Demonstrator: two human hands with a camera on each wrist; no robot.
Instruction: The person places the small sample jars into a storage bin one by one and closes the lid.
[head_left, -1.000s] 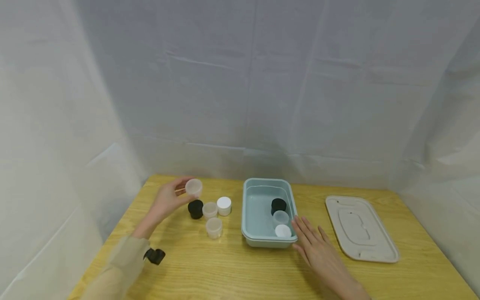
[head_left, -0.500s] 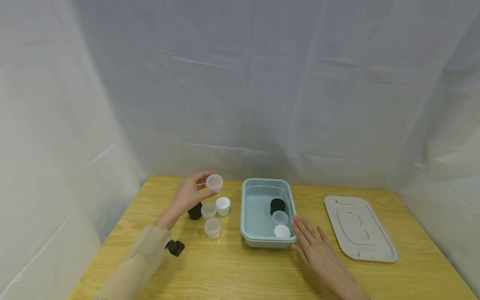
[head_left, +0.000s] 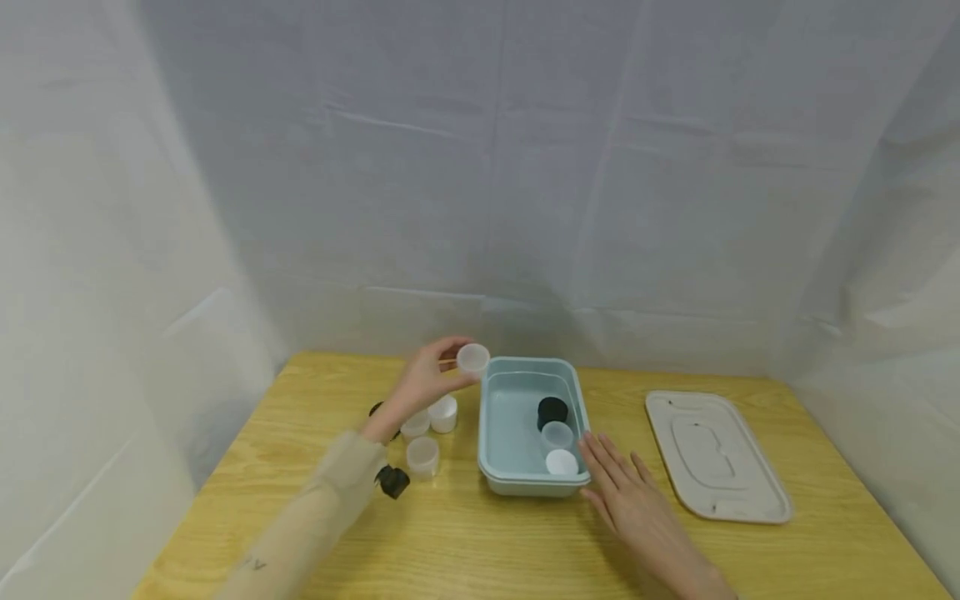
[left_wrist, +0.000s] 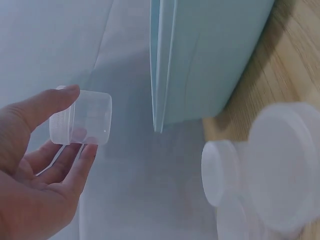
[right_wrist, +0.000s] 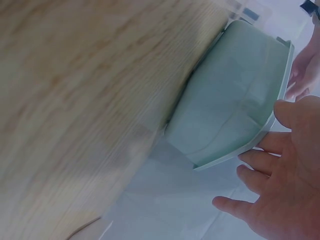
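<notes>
1. Loose jars (head_left: 423, 433), table left of the bin: one black, largely hidden behind my left forearm, two translucent, one white-capped. They stand close together, so a dropped jar could knock them over.
2. My left hand (head_left: 423, 387): thumb and fingers pinching a translucent jar (head_left: 472, 358), held in the air at the bin's far-left corner. The pinch is light and at the tips, so I judge the jar could slip or clip the rim.
3. Pale green bin (head_left: 495, 467): holds a black jar (head_left: 552, 410), a clear jar (head_left: 557, 434) and a white-capped jar (head_left: 561, 462) along its right side.
4. My right hand (head_left: 626, 492): fingers spread flat, resting against the bin's near-right corner; a nudge could shift the bin.
5. Beige lid (head_left: 716, 454): flat on the table, far right.
</notes>
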